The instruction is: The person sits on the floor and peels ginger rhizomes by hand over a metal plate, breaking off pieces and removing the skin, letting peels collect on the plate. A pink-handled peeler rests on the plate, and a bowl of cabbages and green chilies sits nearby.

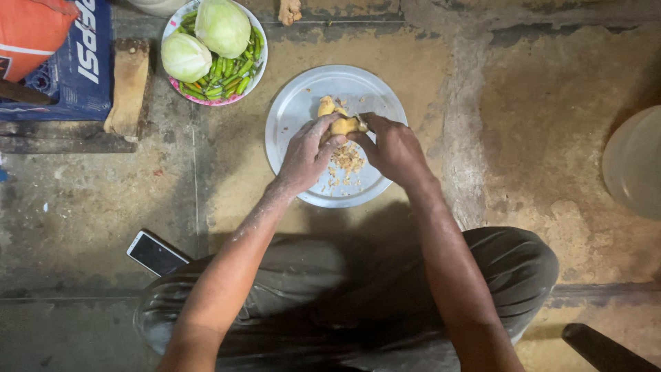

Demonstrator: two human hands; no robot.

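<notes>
Two bare hands, left hand (306, 155) and right hand (392, 148), grasp one knobbly yellow-tan ginger root (337, 120) above the round silver metal plate (296, 103). Pale peel scraps (344, 162) lie on the plate beneath. Plate rim sits apart from the vegetable dish (256, 72); bare concrete floor (551, 138) lies rightward.

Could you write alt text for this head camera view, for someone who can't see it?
Seen from above, a person's left hand and right hand hold a knobbly yellow root over a round metal plate strewn with peelings. Nearby are a plate of cabbages and green chillies, and a phone on the floor.
</notes>
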